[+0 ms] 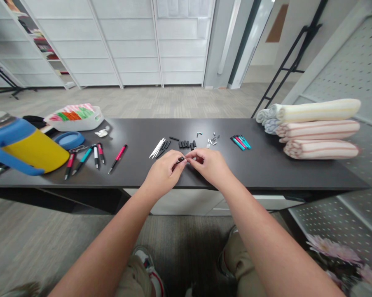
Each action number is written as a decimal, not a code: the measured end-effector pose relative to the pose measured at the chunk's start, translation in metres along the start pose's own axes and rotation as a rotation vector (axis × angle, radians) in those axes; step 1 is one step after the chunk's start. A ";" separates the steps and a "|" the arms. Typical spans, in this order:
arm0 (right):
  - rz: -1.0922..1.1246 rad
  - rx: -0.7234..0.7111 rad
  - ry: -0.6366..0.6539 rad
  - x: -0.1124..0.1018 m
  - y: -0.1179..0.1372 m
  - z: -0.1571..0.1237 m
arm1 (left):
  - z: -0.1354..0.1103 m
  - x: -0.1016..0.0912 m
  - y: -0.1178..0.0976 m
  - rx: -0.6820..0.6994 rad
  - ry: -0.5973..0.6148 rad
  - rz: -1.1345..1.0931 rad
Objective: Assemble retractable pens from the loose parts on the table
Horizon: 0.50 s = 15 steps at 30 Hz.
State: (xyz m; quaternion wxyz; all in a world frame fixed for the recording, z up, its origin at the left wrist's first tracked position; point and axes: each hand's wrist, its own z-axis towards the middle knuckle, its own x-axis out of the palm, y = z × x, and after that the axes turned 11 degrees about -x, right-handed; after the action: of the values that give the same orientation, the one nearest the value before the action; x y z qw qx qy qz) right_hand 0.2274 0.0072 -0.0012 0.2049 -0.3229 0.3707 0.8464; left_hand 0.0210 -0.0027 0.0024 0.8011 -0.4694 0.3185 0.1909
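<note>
Both hands are at the near edge of the counter [266, 173], about mid-length. Left hand [166, 168] pinches a small black piece [181, 159] between thumb and fingers, just above the near edge. Right hand [209, 163] has fingers curled, thumb and fingertips drawn together at the inner end of that piece; can't tell if they grip anything of their own.

Progress, judging by the layout: five pens look whole, toward the left end, among them a red pen [119, 158] lying apart from the others and a teal pen [82, 160]. The rest is loose. Beyond the hands, toward the far edge: white sticks [157, 148], black tubes [167, 144], black grips [183, 144], metal bits [214, 143], tiny teal bits [200, 133]. Teal and pink barrels [239, 142] lie right of these. So a fair share seems left, piece in hand included; exact part count too small to tell.

Jug [34, 144] by the left end, tray [97, 118] at the far left corner, rolled towels [321, 130] toward the right end
</note>
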 end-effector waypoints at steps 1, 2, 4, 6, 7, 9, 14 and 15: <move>-0.005 0.000 0.003 0.000 0.000 0.000 | 0.000 0.000 0.000 -0.004 0.001 0.001; -0.007 -0.002 0.005 0.000 0.000 0.001 | 0.000 0.000 0.000 -0.005 0.004 0.001; 0.000 -0.010 -0.001 -0.001 0.000 0.000 | 0.000 0.000 0.000 -0.001 0.013 -0.001; 0.012 -0.017 -0.014 -0.001 -0.001 0.000 | -0.001 0.000 0.001 0.009 0.022 -0.004; 0.018 -0.022 -0.019 -0.001 -0.002 -0.001 | -0.001 0.000 0.001 0.014 0.025 -0.005; 0.027 -0.036 -0.024 -0.001 -0.002 -0.001 | -0.001 0.000 0.001 0.019 0.028 -0.007; 0.045 -0.044 -0.026 0.000 -0.003 -0.002 | -0.001 0.000 0.001 0.027 0.025 -0.014; 0.049 -0.032 -0.033 0.000 -0.003 -0.002 | -0.001 0.000 0.002 0.030 0.026 -0.017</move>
State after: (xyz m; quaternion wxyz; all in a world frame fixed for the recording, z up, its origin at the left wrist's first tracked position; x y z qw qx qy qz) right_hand 0.2297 0.0074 -0.0033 0.1850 -0.3029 0.3615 0.8622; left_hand 0.0202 -0.0025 0.0009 0.8054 -0.4625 0.3277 0.1733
